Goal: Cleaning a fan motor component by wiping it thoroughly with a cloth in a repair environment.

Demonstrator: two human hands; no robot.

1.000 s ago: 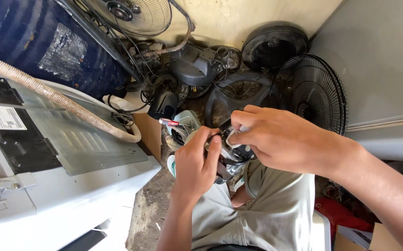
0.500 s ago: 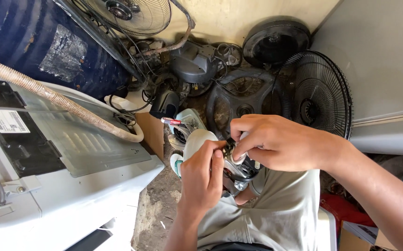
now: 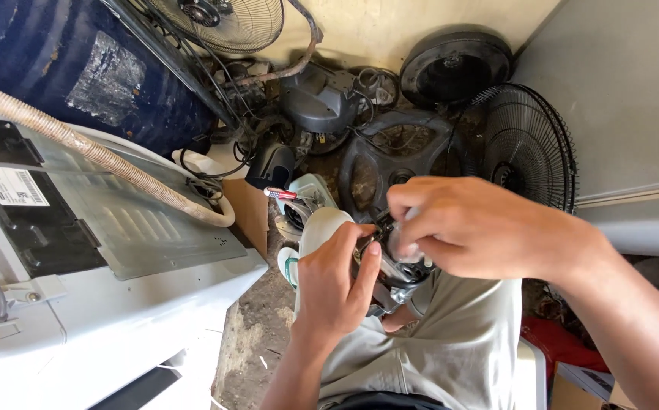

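Both hands have closed in tighter. Left hand (image 3: 335, 282) grips the fan motor (image 3: 390, 266); right hand (image 3: 470, 228) fingers pinch its top.

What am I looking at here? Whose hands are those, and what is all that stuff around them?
The camera sits on a person's head and looks down, so you see that person's own two hands. The left hand and the right hand both hold a small dark motor part over the person's lap. On the floor beyond lie fan pieces: a round wire fan guard and a black round fan base. On the left stands a white washing machine with a ribbed hose.
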